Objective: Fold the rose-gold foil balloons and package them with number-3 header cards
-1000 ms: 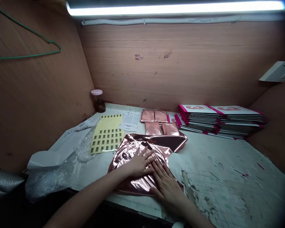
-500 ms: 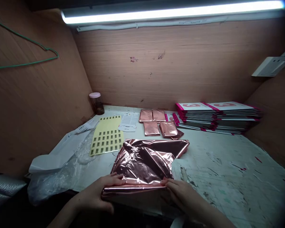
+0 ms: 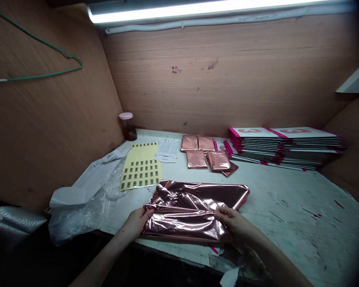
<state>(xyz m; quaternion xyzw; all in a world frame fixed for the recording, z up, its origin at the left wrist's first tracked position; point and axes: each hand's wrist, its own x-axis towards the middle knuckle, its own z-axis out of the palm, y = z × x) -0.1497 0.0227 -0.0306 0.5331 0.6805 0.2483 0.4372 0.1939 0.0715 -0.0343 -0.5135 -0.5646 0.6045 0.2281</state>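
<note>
A shiny rose-gold foil sheet, creased and partly folded, lies across the front edge of the table. My left hand pinches its left side between thumb and fingers. On the right, my right hand grips the same fold, thumb and fingers closed on it. A raised crease runs between the two hands. Behind the sheet sit several small folded foil packets of the same colour, laid flat near one another.
Stacks of white-and-pink printed cards stand at the back right. To the left lie a yellow barcode sticker sheet, a printed paper and crumpled clear plastic. A lidded jar stands in the back left corner. A green hanger hangs on the left wall.
Both hands have moved away from the table's front edge, carrying the foil's near edge up and over the sheet. My left hand has closed into a pinch. The view has shifted slightly.
</note>
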